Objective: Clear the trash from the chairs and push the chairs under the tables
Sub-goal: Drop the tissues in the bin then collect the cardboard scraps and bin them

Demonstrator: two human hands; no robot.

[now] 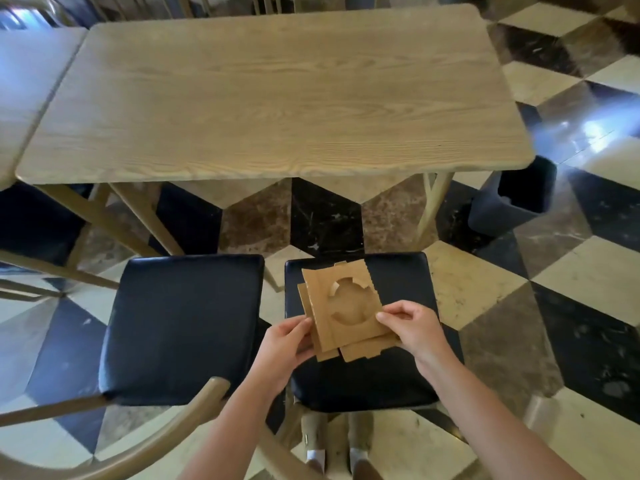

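Two chairs with black padded seats stand pulled out in front of a wooden table (270,98). The left chair (180,327) has a bare seat. Over the right chair (398,278) I hold a stack of flat brown cardboard pieces (343,306), the top one with a round cut-out. My left hand (284,344) pinches the stack's near left edge. My right hand (412,327) pinches its right edge. Whether the stack still touches the seat I cannot tell.
A dark bin (516,199) stands on the checkered floor by the table's right front leg. Another table (24,81) adjoins on the left. The left chair's curved wooden backrest (145,445) is close to my left arm. My feet show below the right chair.
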